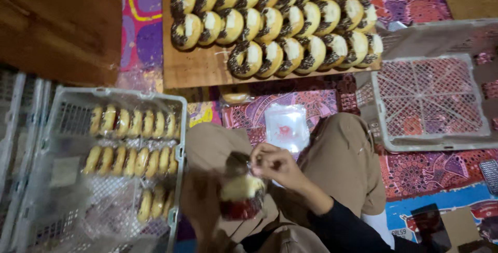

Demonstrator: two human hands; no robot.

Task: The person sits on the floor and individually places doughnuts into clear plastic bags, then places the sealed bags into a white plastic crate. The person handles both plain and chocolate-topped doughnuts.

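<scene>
Patterned floor mats carry a wooden board (197, 69) of doughnuts, while over the lap the left hand (199, 201) grips a bagged doughnut (241, 190) and the right hand (275, 163) pinches its wrapper top, apparently mid-sealing.

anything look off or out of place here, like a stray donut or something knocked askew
One thing: a single wrapped donut lies on the patterned mat just below the wooden board, apart from the neat rows of donuts on it. Otherwise things look orderly; both hands grip a bagged donut, blurred.
</scene>
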